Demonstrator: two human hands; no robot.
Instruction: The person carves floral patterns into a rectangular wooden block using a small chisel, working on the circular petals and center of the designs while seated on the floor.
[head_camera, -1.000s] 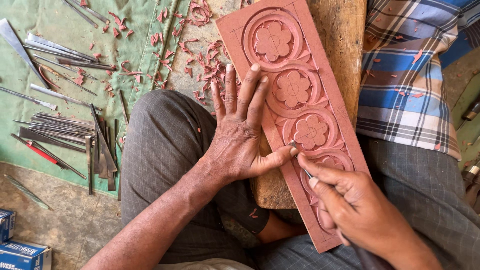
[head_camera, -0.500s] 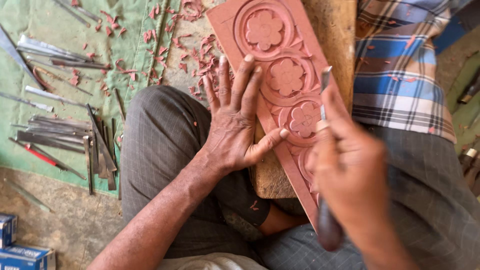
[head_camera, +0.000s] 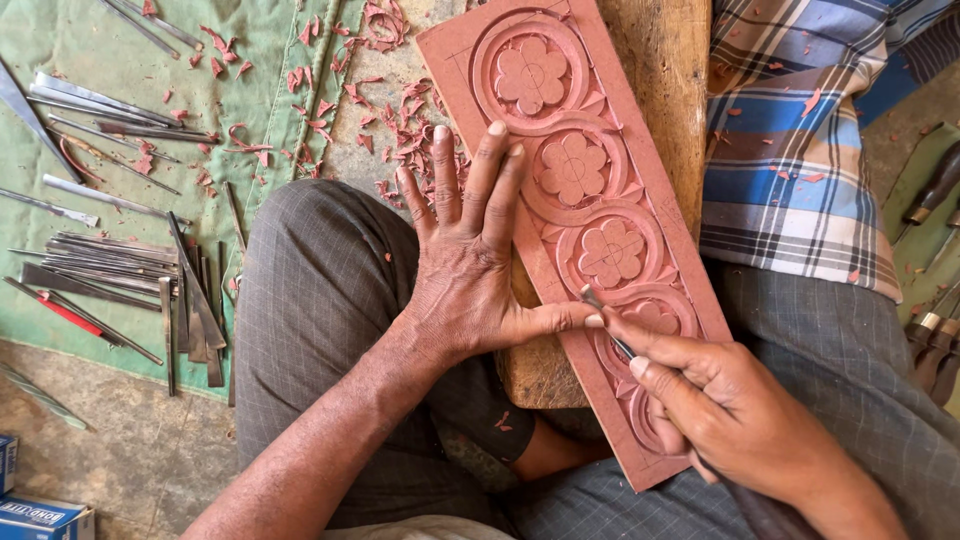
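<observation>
A long reddish carved panel (head_camera: 560, 170) with round flower motifs lies slanted on a wooden block (head_camera: 665, 110). My left hand (head_camera: 465, 260) lies flat, fingers spread, against the panel's left edge, its thumb stretched to the carving spot. My right hand (head_camera: 725, 410) grips a thin metal chisel (head_camera: 605, 320), whose tip rests on the panel beside the lowest flower, close to my left thumb. The chisel's handle is hidden inside my fist.
Several metal chisels (head_camera: 110, 270) lie in rows on a green cloth (head_camera: 250, 60) at the left, among reddish shavings (head_camera: 400, 130). More tool handles (head_camera: 935, 190) sit at the right edge. Blue boxes (head_camera: 40, 515) stand at the bottom left. My knees frame the block.
My right hand swung up over the panel half a second ago and has come back down, setting the chisel tip by my left thumb. The left hand has stayed on the panel's edge.
</observation>
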